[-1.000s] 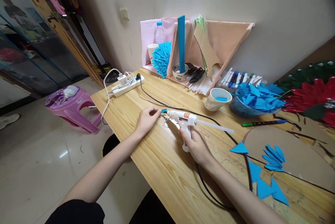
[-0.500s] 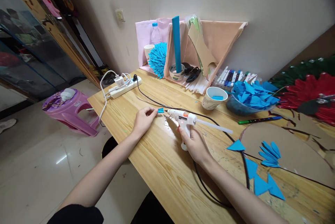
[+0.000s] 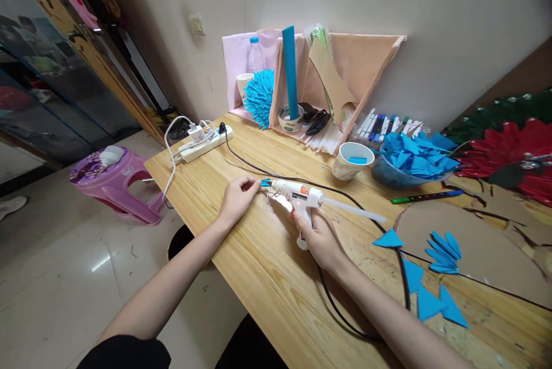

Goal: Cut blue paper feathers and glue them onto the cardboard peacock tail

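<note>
Between thumb and fingers, my left hand [image 3: 238, 198] pinches a small blue paper piece [image 3: 266, 183] above the wooden table. My right hand [image 3: 322, 238] is wrapped round the handle of a white hot glue gun [image 3: 297, 195], thumb near its red trigger. The gun's nozzle points left and meets the blue piece, or almost does; I cannot tell if they touch. A clear glue stick [image 3: 353, 208] sticks out of the gun's back. Blue paper triangles [image 3: 429, 303] and a fan of blue petals [image 3: 444, 252] lie to the right of my right hand.
A black cord [image 3: 345, 329] loops across the table [image 3: 276, 306] from the power strip [image 3: 207, 143]. Beyond the gun stand a paper cup [image 3: 352, 169] and a bowl [image 3: 392, 178] of blue paper pieces. Brown cardboard [image 3: 431, 216] lies at right; a pink stool [image 3: 125, 185] stands left.
The glue gun has shifted slightly left, bringing its nozzle to the blue paper piece. My left hand keeps its pinch in nearly the same place.
</note>
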### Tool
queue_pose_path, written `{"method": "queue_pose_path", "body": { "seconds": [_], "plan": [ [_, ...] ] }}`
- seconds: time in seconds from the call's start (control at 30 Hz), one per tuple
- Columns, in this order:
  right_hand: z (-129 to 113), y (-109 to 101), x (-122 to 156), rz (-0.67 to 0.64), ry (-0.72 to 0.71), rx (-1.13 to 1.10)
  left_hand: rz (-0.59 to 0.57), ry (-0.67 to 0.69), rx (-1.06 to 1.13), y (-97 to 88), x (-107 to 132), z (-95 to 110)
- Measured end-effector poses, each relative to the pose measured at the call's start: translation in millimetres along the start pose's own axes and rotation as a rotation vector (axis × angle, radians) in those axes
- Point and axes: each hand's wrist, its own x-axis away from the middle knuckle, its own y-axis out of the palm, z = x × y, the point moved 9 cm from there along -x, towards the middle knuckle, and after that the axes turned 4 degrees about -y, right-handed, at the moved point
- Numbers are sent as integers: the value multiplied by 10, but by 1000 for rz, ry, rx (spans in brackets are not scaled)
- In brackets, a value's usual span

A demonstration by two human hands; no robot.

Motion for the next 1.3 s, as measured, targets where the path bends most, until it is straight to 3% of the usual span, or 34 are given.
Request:
{"method": "queue_pose_path", "body": {
  "seconds": [1.1, 1.3],
  "plan": [
    [-82, 14, -19, -34, 20, 75, -5, 29, -19, -12, -6, -7],
    [-76, -150, -128, 144, 60, -30, 22, -7, 66, -71, -58, -21]
  ]
}}
